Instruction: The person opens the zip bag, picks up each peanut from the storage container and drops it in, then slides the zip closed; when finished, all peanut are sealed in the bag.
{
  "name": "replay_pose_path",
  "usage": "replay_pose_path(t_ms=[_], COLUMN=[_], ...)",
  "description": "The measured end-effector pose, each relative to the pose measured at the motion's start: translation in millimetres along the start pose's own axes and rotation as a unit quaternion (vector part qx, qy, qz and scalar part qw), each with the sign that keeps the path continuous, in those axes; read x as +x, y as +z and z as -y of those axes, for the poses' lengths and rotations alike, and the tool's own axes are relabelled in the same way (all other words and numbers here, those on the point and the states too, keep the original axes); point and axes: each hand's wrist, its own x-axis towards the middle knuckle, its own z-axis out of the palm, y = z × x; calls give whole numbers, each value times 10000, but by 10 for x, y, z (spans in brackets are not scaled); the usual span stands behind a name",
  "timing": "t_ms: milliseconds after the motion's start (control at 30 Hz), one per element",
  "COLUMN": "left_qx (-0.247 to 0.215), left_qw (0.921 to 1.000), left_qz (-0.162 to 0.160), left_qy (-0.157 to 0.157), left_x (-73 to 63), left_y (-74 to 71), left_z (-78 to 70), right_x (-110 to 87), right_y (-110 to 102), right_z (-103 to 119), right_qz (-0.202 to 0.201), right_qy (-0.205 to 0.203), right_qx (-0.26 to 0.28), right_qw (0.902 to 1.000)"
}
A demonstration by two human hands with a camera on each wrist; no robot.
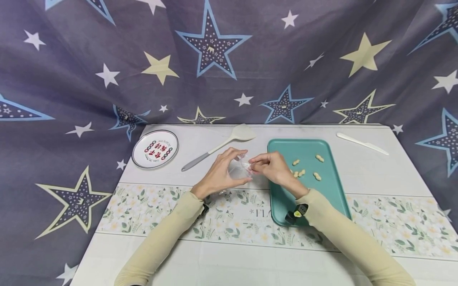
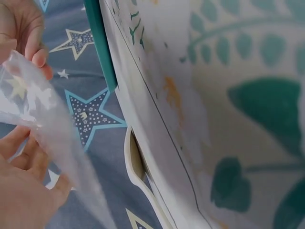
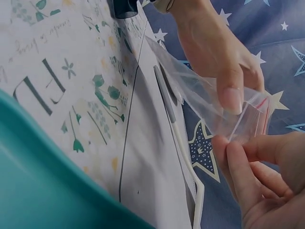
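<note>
A clear zip-lock bag (image 1: 237, 170) with a red line along its mouth is held up between both hands above the table. The left hand (image 1: 222, 171) grips the bag's left side, its thumb pressing one face in the right wrist view. At the mouth, the right hand (image 1: 273, 167) pinches the edge between thumb and fingertips, as the right wrist view shows. The bag's body (image 2: 57, 124) hangs thin and flat in the left wrist view, and nothing shows inside it. Several peanuts (image 1: 317, 176) lie on the teal tray (image 1: 327, 202), partly behind the right hand and forearm.
Behind the hands lies a spatula (image 1: 229, 143) with a grey handle. A round white plate (image 1: 141, 149) with red lettering sits at the back left. To the tray's right is a white plastic knife (image 1: 361, 143). A star-patterned curtain (image 1: 222, 99) hangs at the table's back edge.
</note>
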Motion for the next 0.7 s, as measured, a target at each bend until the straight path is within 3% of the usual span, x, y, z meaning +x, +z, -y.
replay_pose_path(t_ms=[233,700], left_qx=[-147,-397], left_qw=[9994,9982], left_qz=[-131,-1], left_qy=[268,452], left_x=[8,5], left_y=[-16,-21], left_z=[10,28], right_x=[20,-11], right_y=[-1,-118], right_z=[-17,-43], right_qz=[-68,-94], right_qy=[146,366], right_qx=[510,660], right_qw=[9986,9971])
